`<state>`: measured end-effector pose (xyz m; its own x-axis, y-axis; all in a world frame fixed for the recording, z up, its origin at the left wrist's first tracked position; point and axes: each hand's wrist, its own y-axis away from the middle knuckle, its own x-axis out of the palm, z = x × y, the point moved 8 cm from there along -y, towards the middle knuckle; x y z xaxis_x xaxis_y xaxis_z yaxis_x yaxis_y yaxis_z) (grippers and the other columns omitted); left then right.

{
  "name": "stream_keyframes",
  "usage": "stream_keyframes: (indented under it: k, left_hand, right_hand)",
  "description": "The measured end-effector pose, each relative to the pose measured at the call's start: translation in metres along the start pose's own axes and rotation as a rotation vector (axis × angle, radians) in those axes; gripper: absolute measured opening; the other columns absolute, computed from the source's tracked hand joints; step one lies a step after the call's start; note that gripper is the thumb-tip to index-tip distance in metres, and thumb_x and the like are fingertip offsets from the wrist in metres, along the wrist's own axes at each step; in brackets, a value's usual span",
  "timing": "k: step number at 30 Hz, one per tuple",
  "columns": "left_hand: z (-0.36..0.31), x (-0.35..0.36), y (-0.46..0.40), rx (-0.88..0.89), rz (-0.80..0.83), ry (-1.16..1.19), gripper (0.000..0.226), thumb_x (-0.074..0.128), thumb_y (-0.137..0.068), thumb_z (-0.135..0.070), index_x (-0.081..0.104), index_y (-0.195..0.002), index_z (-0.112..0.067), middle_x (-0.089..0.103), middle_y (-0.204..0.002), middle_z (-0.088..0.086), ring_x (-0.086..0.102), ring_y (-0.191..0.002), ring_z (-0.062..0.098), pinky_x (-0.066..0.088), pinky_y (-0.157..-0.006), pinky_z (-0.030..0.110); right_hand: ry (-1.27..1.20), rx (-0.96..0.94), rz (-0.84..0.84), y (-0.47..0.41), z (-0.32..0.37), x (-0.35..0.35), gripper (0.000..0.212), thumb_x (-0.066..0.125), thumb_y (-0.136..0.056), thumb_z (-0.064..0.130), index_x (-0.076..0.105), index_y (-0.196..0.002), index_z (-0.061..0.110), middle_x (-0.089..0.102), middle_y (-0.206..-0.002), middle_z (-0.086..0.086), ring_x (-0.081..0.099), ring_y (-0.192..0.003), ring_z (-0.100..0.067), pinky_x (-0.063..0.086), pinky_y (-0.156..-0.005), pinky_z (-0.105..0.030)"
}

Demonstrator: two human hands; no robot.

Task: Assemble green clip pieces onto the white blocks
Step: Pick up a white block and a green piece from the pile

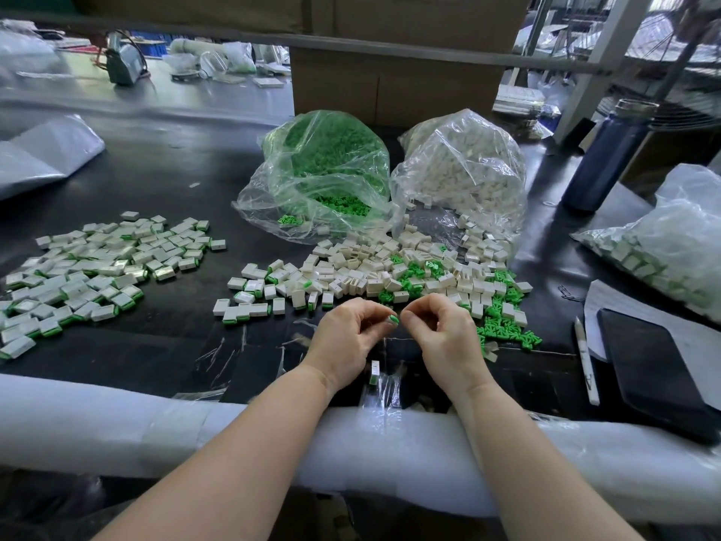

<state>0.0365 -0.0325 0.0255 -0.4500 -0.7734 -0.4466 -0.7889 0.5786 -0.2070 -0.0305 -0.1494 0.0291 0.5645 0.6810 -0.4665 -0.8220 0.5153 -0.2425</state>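
Pretty bright overall, soft daylight coming from upper right, where background blows out a bit. Dark surface (164,177) picks up hazy glare at far left. Plastic bags (464,169) throw lots of white sparkle. Shadows soft, barely any under hands. Centre sharp enough, far background smeary. Strong fisheye: foam edge (117,423) and top rail (351,46) bow noticeably.

My two hands (394,329) sit in front of the loose heap of small white plastic blocks (374,275). Behind that heap stand the clear plastic bag of green clips (324,173) on the left and the clear plastic bag of white blocks (464,169) on the right.
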Motion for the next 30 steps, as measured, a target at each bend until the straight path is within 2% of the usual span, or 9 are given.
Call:
stream_keyframes:
  k: [4,6,9,11,15,17,21,26,30]
  left_hand:
    - [0.003,-0.013,0.001,-0.016,-0.161,-0.014,0.021,0.062,-0.087,-0.008,0.067,-0.106,-0.016,0.060,-0.085,-0.004,0.057,-0.078,0.007,0.049,-0.077,0.013]
    - [0.004,-0.021,0.001,-0.015,-0.257,-0.050,0.021,0.059,-0.088,-0.007,0.068,-0.106,-0.016,0.057,-0.087,-0.004,0.055,-0.078,0.006,0.046,-0.076,0.009]
    - [0.007,-0.032,0.003,-0.036,-0.363,-0.117,0.023,0.057,-0.089,-0.006,0.068,-0.109,-0.014,0.050,-0.098,-0.004,0.048,-0.077,-0.002,0.034,-0.073,-0.006]
    - [0.010,-0.031,0.002,-0.062,-0.363,-0.181,0.027,0.058,-0.089,-0.007,0.064,-0.115,-0.010,0.041,-0.105,-0.004,0.043,-0.082,0.000,0.025,-0.074,-0.011]
    - [0.019,-0.023,0.000,-0.143,-0.287,-0.329,0.042,0.058,-0.090,-0.015,0.051,-0.130,-0.003,0.033,-0.120,-0.001,0.037,-0.116,0.015,0.023,-0.092,0.008]
    - [0.020,-0.020,-0.001,-0.169,-0.252,-0.375,0.045,0.058,-0.090,-0.017,0.048,-0.132,-0.002,0.033,-0.129,0.003,0.033,-0.123,0.018,0.025,-0.099,0.016]
    - [0.021,-0.018,-0.001,-0.193,-0.218,-0.419,0.047,0.056,-0.091,-0.020,0.045,-0.134,-0.003,0.030,-0.136,0.003,0.031,-0.126,0.019,0.026,-0.103,0.021]
    - [0.020,-0.016,0.000,-0.187,-0.193,-0.428,0.046,0.051,-0.094,-0.021,0.043,-0.136,-0.004,0.026,-0.142,0.000,0.028,-0.130,0.017,0.025,-0.105,0.021]
    - [0.018,-0.016,0.001,-0.159,-0.186,-0.432,0.044,0.052,-0.093,-0.020,0.045,-0.135,-0.005,0.027,-0.142,0.001,0.027,-0.131,0.017,0.023,-0.105,0.019]
  right_hand:
    - [0.084,0.050,-0.187,-0.002,-0.006,-0.021,0.007,0.063,-0.087,0.012,0.061,-0.082,0.017,0.061,-0.087,-0.001,0.056,-0.086,-0.020,0.047,-0.079,-0.033]
    - [0.156,0.085,-0.275,-0.002,-0.011,-0.032,0.003,0.062,-0.087,0.011,0.063,-0.087,0.013,0.059,-0.090,0.000,0.055,-0.094,-0.022,0.045,-0.085,-0.035]
    - [0.304,0.138,-0.323,-0.002,-0.017,-0.039,0.014,0.060,-0.088,0.011,0.065,-0.102,0.013,0.060,-0.106,-0.002,0.049,-0.108,-0.023,0.037,-0.095,-0.035]
    - [0.399,0.171,-0.301,-0.003,-0.022,-0.038,0.025,0.057,-0.090,0.012,0.062,-0.114,0.016,0.057,-0.123,0.000,0.042,-0.118,-0.022,0.029,-0.098,-0.035]
    - [0.513,0.198,-0.209,-0.006,-0.030,-0.029,0.045,0.046,-0.093,0.008,0.050,-0.133,0.027,0.040,-0.145,0.010,0.027,-0.135,-0.015,0.015,-0.104,-0.031]
    - [0.562,0.199,-0.160,-0.008,-0.032,-0.023,0.055,0.043,-0.091,0.002,0.044,-0.137,0.032,0.033,-0.148,0.016,0.021,-0.138,-0.012,0.010,-0.107,-0.031]
    - [0.633,0.205,-0.122,-0.010,-0.036,-0.020,0.059,0.041,-0.087,-0.001,0.047,-0.134,0.033,0.039,-0.143,0.019,0.024,-0.134,-0.010,0.008,-0.109,-0.037]
    - [0.631,0.182,-0.225,-0.010,-0.031,-0.028,0.033,0.047,-0.094,0.011,0.061,-0.119,0.028,0.057,-0.125,0.009,0.038,-0.120,-0.018,0.016,-0.101,-0.035]
    - [0.628,0.202,-0.229,-0.008,-0.029,-0.028,0.029,0.048,-0.094,0.011,0.063,-0.113,0.027,0.060,-0.113,0.004,0.040,-0.111,-0.020,0.020,-0.092,-0.035]
